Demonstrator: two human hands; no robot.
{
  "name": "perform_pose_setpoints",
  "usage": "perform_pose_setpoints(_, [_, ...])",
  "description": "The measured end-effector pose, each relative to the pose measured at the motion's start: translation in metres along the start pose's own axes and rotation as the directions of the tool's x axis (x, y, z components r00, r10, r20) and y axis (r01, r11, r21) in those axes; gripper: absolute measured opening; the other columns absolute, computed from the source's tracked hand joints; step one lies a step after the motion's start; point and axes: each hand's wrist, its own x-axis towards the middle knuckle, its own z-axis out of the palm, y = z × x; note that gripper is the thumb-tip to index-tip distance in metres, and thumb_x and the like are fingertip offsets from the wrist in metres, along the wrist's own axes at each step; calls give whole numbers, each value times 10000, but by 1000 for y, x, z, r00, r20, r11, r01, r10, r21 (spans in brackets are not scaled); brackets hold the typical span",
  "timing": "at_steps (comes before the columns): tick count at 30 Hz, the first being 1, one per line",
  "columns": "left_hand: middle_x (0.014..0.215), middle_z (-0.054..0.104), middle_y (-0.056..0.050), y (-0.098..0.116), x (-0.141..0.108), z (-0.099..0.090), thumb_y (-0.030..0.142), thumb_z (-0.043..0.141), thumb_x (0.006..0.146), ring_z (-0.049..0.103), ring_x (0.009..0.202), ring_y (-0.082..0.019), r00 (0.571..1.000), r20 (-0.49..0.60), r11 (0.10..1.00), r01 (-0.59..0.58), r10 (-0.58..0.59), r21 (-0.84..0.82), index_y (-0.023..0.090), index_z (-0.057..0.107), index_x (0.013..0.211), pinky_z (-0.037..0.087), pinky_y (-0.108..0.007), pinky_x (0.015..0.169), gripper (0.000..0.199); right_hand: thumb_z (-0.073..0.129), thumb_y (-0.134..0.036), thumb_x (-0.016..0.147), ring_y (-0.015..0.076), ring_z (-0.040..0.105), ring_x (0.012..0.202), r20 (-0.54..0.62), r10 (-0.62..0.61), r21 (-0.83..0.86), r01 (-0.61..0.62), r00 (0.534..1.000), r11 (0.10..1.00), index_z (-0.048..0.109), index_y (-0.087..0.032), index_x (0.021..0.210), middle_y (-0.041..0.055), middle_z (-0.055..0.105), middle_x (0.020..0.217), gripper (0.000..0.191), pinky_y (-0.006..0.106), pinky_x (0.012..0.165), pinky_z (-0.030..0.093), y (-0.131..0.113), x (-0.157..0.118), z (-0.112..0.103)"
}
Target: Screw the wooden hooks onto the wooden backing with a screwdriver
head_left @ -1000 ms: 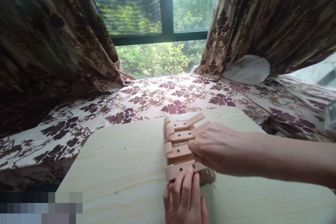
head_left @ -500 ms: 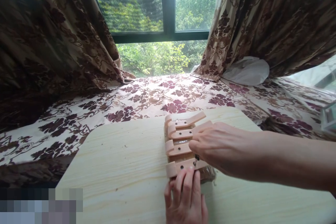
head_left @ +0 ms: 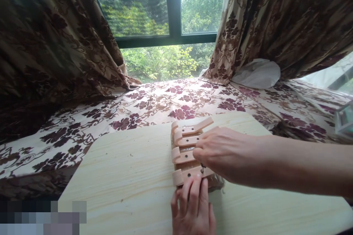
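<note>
A brown block (head_left: 217, 182) in clear plastic carries several peach-coloured, hook-shaped plastic strips side by side, with dark screws in them. On the nearest strip (head_left: 179, 177), my left hand (head_left: 191, 205) steadies the front edge, its fingers curled over it. My right hand (head_left: 217, 150) is closed around a small screwdriver, most of it hidden in the fist. Below the fist, the thin screwdriver shaft (head_left: 202, 169) meets the right-hand screw of the nearest strip. A second screw (head_left: 189, 175) sits further left in that strip.
Under the block is a pale wood-grain board (head_left: 132, 176) with a few small dark specks. Behind it lies a flowered cloth (head_left: 154, 106) reaching to the window. Patterned curtains (head_left: 237, 25) hang on both sides. A white bag (head_left: 257, 74) lies at the right curtain's foot.
The view has shifted slightly, so everything sits a little further left. My right hand stays over the same screw, and my left hand keeps its place on the nearest strip.
</note>
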Motion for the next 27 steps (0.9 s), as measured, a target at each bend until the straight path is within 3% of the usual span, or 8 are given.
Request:
perform_pose_setpoints(5, [1169,623,-39,1,1,-1,251,502,833,506,1131,-170,1000,14,1000,17,-17,-18,198,574,1175,277,-349,1007,353,489,-163,825,141,436,464,-113,70,23,-68,991,997,567,-202,694,12,594,603,157,293,430,216,11,2,19])
perform_pose_setpoints(9, [1200,604,-46,-1,0,-4,260,483,841,492,1162,-185,1000,16,999,7,-6,-39,182,573,1174,295,-346,1005,353,450,-251,873,134,388,461,-182,129,51,-122,975,991,542,-208,654,14,573,574,241,291,449,202,17,2,14])
perform_pose_setpoints(14, [1207,598,-45,-1,-1,-9,257,471,845,481,1177,-195,1000,16,999,-18,18,-27,166,570,1176,305,-339,1014,358,434,-196,889,119,391,495,-140,9,12,-8,990,1000,568,-182,726,22,572,623,211,284,487,227,0,5,-7])
perform_pose_setpoints(18, [1194,600,-45,1,0,-9,256,461,848,481,1169,-194,1000,9,1000,-8,8,-20,168,579,1162,314,-338,1007,347,457,-133,866,112,364,484,-112,-124,-13,123,986,992,565,-160,728,20,566,603,178,272,467,205,-7,12,-6])
perform_pose_setpoints(22, [1169,609,-52,1,-2,-6,259,460,847,491,1151,-200,1000,-4,1000,1,-1,-21,171,585,1150,313,-352,1002,339,534,-117,795,115,397,503,-140,-149,10,152,979,988,562,-160,740,23,595,637,76,261,435,175,-7,17,1])
perform_pose_setpoints(27, [1117,628,-55,0,-4,-4,260,470,840,502,1121,-207,1000,-13,1000,7,-7,-12,175,589,1138,321,-363,982,333,555,-104,744,134,453,510,-115,-115,29,119,987,992,551,-189,734,29,618,652,86,279,417,173,-10,17,0])
